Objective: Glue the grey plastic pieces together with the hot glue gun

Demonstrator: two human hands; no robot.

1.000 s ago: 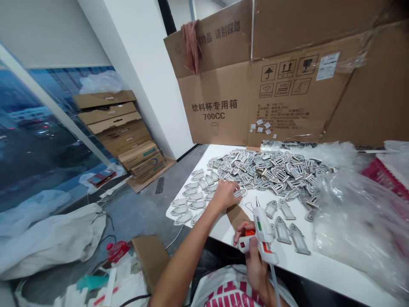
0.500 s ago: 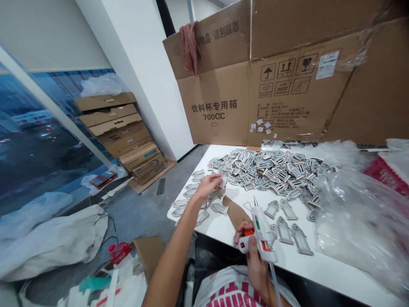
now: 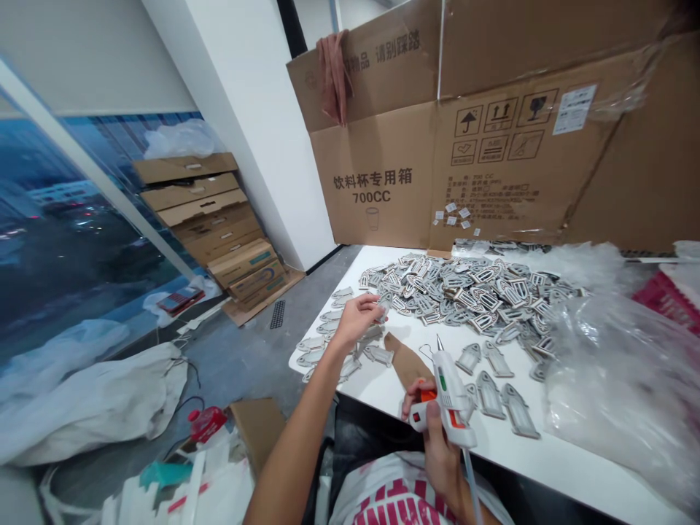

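My right hand (image 3: 437,441) is wrapped round a white and orange hot glue gun (image 3: 449,390), its metal nozzle pointing up and away over the table. A clear glue stick (image 3: 470,474) trails from its back end. My left hand (image 3: 359,318) pinches a small grey pointed tag (image 3: 385,303) just left of the large pile of similar tags (image 3: 464,288). Beneath and beside that hand, several grey tags (image 3: 378,354) lie spread along the table's left end. Right of the gun, several more tags (image 3: 489,394) lie apart, clear window side up.
A brown cardboard piece (image 3: 402,361) lies on the white table (image 3: 372,383) between my hands. Clear plastic bags (image 3: 612,386) cover the right side. A tall cardboard box (image 3: 377,175) stands behind the pile. Stacked cartons (image 3: 211,211) and a red bottle (image 3: 208,423) are off the table to the left.
The view has shifted slightly, so everything sits a little further right. My left hand still holds the tag and my right hand the glue gun, with little movement of either.
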